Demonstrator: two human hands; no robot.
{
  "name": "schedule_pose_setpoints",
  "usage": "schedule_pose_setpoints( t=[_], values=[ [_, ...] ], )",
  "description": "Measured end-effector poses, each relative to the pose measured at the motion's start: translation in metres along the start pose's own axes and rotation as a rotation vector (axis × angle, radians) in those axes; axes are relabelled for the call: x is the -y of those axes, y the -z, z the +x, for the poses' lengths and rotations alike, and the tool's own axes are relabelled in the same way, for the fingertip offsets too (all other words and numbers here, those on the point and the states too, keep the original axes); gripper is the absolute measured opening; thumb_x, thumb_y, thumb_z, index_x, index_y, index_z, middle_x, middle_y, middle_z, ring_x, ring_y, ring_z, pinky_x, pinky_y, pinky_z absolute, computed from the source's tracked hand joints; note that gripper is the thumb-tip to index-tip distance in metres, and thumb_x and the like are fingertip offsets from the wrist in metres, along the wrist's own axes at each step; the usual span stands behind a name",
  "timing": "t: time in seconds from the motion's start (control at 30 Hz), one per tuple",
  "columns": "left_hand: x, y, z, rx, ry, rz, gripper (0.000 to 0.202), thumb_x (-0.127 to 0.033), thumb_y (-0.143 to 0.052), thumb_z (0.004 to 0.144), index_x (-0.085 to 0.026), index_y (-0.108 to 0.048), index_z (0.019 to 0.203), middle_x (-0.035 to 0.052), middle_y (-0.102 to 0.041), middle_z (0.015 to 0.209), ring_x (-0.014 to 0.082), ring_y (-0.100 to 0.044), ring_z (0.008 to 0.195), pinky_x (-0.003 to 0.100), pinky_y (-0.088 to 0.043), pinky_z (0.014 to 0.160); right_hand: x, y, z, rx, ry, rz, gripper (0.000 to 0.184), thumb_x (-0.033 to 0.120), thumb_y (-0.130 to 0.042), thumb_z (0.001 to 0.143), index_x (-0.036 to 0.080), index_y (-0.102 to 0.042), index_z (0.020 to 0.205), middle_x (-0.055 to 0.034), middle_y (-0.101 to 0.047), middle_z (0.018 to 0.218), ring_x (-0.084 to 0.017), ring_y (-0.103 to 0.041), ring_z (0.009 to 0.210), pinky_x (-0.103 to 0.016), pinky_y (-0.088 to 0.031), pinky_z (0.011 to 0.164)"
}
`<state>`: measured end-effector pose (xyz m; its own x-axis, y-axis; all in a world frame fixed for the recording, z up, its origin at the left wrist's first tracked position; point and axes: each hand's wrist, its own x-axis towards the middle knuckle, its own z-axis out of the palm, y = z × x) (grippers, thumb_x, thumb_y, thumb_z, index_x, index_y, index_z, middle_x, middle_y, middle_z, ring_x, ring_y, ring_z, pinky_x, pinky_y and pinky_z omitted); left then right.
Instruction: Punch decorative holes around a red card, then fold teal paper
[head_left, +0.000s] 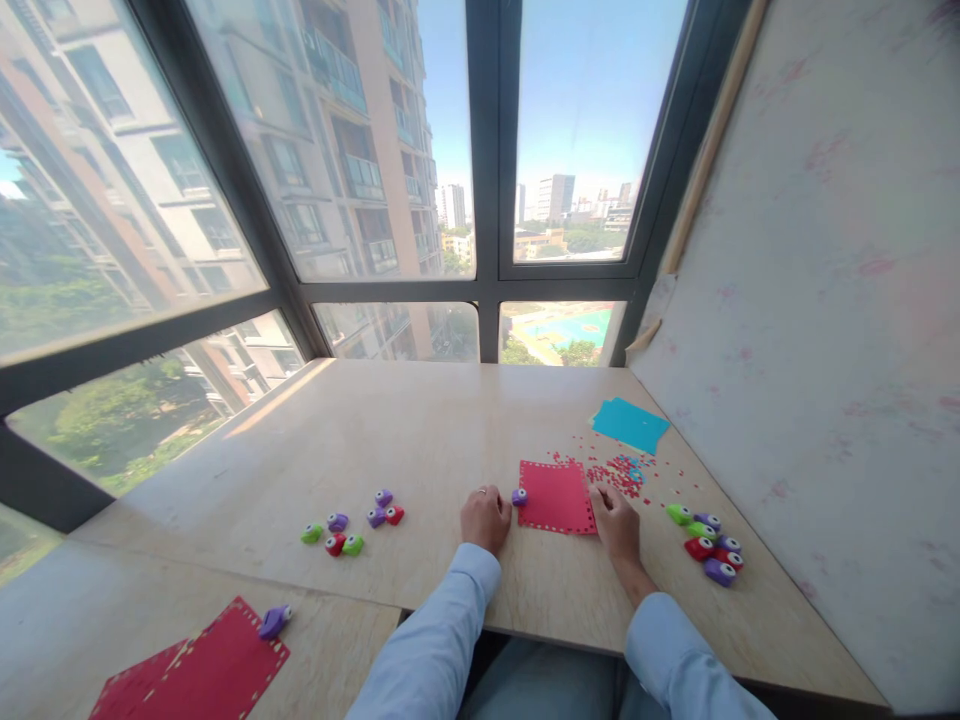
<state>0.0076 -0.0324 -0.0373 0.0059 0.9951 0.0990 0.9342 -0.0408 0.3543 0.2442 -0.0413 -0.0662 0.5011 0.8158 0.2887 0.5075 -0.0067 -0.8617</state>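
Dark-framed windows (pixel 487 150) took up most of what reached me from the head camera; the pale wall (pixel 810 300) stood to the right; below them the tabletop (pixel 420 430) carried everything I was concerned with; two light-blue sleeves, the left (pixel 427 640) and the right (pixel 675 650), came in over its near edge. A pair of red sheets (pixel 217 670) overlapped at lower left; blue sheets (pixel 631 425) lay in a pile toward the wall; the red sheet (pixel 555 498) I was minding lay flat between the two hands, small holes along its edges. The left hand (pixel 486 520) rested just left of it, fingers curled in; I could not tell whether they gripped anything. The right hand (pixel 619 525) was at the sheet's right edge, fingers bent; I could not tell whether they pinched the paper. A purple punch (pixel 518 497) sat at the sheet's left edge, just beside the left hand; another purple one (pixel 274 622) was at the corner of the overlapping pair; I saw more punches (pixel 699 548) huddled on the right, and others (pixel 353 545) in two clusters on the left; smallest were the red scraps (pixel 616 474), strewn beyond the right hand with a few blue bits (pixel 634 468) among them.
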Motion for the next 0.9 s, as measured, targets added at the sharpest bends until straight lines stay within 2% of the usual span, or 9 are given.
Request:
schedule_pose_setpoints(
  t=[0.47,0.63,0.8,0.9],
  values=[
    [-0.001,0.003,0.001,0.011,0.013,-0.026,0.018,-0.027,-0.05,0.093,-0.018,-0.065,0.087,0.0092,-0.07,0.094,0.0213,-0.064,0.092,0.03,-0.038,0.072,0.013,0.002,-0.002,0.051,-0.004,-0.047,0.049,0.054,-0.043,0.08,0.017,-0.072,0.093,-0.0133,-0.075,0.081,-0.027,-0.068,0.073,-0.034,-0.047,0.07],
    [0.001,0.005,0.001,0.016,0.021,-0.055,0.033,-0.033,-0.041,0.099,-0.019,-0.066,0.083,0.0082,-0.072,0.092,0.0196,-0.064,0.089,0.03,-0.036,0.069,0.014,0.001,-0.001,0.053,-0.017,-0.063,0.049,0.054,-0.045,0.078,0.017,-0.071,0.095,-0.0128,-0.074,0.078,-0.026,-0.067,0.07,-0.034,-0.047,0.069],
    [0.0,0.008,0.004,0.037,-0.019,-0.11,0.032,-0.045,-0.046,0.097,-0.021,-0.067,0.097,0.0024,-0.071,0.084,0.0168,-0.065,0.081,0.027,-0.034,0.065,0.013,0.001,0.0,0.054,-0.03,-0.081,0.047,0.05,-0.044,0.078,0.017,-0.07,0.099,-0.0128,-0.075,0.082,-0.027,-0.068,0.074,-0.035,-0.047,0.071],
    [-0.002,0.008,0.006,0.037,-0.019,-0.128,0.031,-0.044,-0.048,0.096,-0.021,-0.067,0.101,0.002,-0.071,0.084,0.0162,-0.065,0.079,0.027,-0.034,0.064,0.013,0.001,0.0,0.055,-0.032,-0.097,0.048,0.05,-0.045,0.077,0.016,-0.07,0.101,-0.0138,-0.075,0.085,-0.027,-0.069,0.076,-0.035,-0.047,0.072]
  ],
)
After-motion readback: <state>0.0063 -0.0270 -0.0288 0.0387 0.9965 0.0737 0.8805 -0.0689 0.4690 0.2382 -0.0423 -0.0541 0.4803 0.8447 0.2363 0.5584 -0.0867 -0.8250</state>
